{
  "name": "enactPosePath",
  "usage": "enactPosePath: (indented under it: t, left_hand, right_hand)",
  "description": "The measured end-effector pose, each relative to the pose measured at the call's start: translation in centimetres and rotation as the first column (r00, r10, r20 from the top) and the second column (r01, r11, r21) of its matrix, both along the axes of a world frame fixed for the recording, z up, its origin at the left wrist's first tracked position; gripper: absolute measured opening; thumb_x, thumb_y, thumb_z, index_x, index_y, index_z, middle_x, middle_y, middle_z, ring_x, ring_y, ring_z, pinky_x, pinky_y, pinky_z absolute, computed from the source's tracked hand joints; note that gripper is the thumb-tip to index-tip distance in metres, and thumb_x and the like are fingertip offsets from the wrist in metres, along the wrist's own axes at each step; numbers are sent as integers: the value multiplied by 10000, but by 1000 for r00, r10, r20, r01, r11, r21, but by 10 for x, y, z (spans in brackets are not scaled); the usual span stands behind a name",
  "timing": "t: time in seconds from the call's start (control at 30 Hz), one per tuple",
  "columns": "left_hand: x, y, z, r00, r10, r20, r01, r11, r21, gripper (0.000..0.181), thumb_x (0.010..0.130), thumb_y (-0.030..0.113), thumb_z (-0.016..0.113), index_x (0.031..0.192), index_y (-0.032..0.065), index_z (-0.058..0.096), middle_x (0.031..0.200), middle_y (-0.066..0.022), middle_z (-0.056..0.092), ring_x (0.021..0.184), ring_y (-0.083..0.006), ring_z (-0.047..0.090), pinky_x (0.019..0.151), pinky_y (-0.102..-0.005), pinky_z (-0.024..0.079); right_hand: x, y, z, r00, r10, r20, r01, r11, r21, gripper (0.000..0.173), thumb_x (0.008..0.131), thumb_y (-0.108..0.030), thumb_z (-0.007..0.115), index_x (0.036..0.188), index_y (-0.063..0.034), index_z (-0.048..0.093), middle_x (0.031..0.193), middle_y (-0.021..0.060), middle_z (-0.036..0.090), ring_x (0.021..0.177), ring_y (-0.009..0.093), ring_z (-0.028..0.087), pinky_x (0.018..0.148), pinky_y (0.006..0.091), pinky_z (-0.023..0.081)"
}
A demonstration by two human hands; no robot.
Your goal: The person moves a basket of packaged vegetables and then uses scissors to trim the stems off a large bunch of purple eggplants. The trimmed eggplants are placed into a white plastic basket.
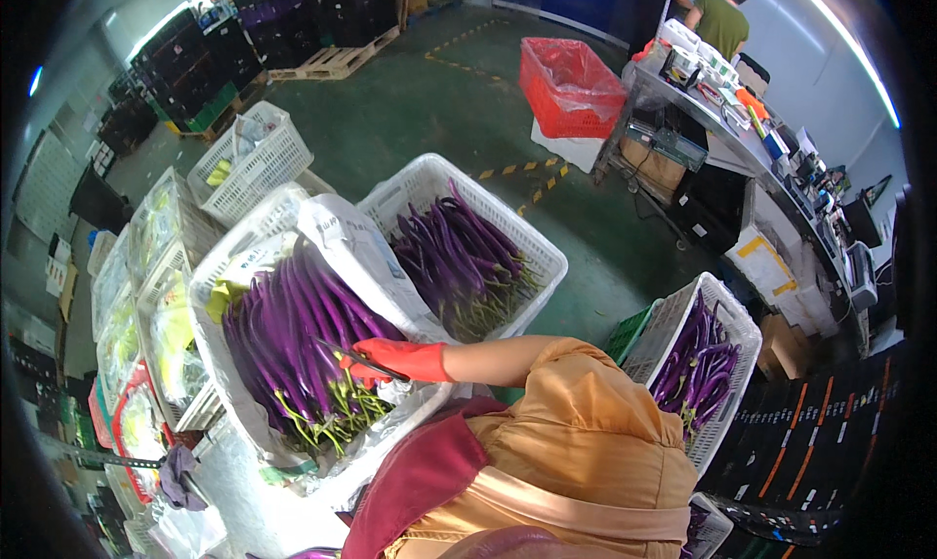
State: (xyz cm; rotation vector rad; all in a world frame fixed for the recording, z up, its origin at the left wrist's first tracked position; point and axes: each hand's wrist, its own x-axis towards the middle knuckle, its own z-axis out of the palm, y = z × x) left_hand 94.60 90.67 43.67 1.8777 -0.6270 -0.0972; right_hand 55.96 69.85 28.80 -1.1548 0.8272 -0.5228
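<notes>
My right hand [399, 358], in a red glove, is closed around a slim dark tool [377, 366] with a pointed end; whether it is a knife or scissors is unclear. It rests over the stem end of long purple eggplants [293, 325], laid side by side in a paper-lined white plastic crate [201, 295]. Green stems [337, 416] point towards the crate's near edge. My left hand is out of view. Just beyond, a second white crate [553, 259] holds more eggplants [461, 252] with their stems towards the near right.
At left stand stacked white crates [176, 259] of bagged produce. Right of me is another eggplant crate [739, 361] beside black crates [798, 427]. A red lined bin [560, 113] stands near a cluttered metal table [695, 98]. A person in green [721, 21] is behind it, with another person's arm beside them.
</notes>
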Motion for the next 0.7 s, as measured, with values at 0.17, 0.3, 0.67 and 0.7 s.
enactPosePath:
  t: [0.17, 0.3, 0.67, 0.7]
  left_hand:
    - [-1, 0, -3, 997, 22, 78, -23, 1000, 16, 455, 923, 379, 506, 1226, 45, 562, 974, -106, 648, 738, -221, 618, 519, -316, 496]
    - [3, 2, -2, 990, 39, 135, -44, 999, 33, 449, 935, 356, 506, 1256, 46, 550, 978, -99, 649, 742, -212, 610, 554, -315, 491]
    - [37, 79, 12, 894, 216, 392, -250, 968, 38, 445, 968, 294, 505, 1338, 48, 516, 991, -83, 654, 754, -188, 590, 649, -314, 476]
    - [42, 86, 24, 863, 216, 457, -263, 964, 42, 445, 971, 288, 505, 1345, 48, 513, 993, -81, 654, 755, -186, 588, 658, -314, 475]
  right_hand:
    - [2, 3, 0, 1000, -15, 7, 15, 1000, -1, 437, 861, -266, 572, 1237, -46, 546, 772, 94, 634, 553, 96, 505, 475, 252, 348]
    - [-3, 6, 15, 1000, -16, 16, 16, 1000, 0, 462, 855, -247, 580, 1260, -28, 534, 761, 66, 604, 620, 112, 553, 493, 249, 357]
    - [9, 3, 24, 862, -286, 419, 229, 956, 181, 357, 1035, -307, 318, 1071, -68, 580, 547, -46, 400, 476, 79, 374, 564, 228, 386]
    - [4, -3, 11, 797, -339, 499, 269, 940, 210, 326, 1019, -282, 358, 1128, -63, 575, 544, -50, 397, 480, 67, 380, 563, 225, 384]
